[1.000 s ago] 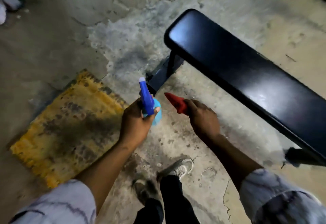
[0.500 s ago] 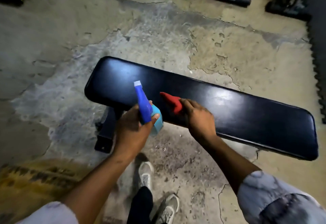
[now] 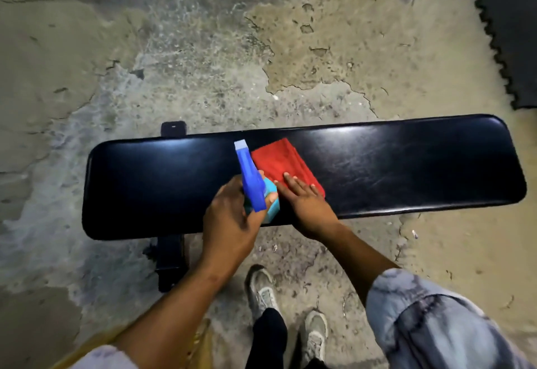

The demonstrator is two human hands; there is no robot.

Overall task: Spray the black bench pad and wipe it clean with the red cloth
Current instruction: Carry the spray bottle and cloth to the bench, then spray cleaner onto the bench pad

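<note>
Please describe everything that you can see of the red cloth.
The red cloth looks like soft fabric, folded flat into a rough rectangle and lying at a slant on the black bench pad, near its middle. The right hand rests on its near end with straight fingers. The spray bottle, gripped by the left hand, overlaps its left edge in view.

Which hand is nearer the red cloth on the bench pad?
Right. The right hand lies flat on the red cloth; the left hand is beside it, gripping the spray bottle.
</note>
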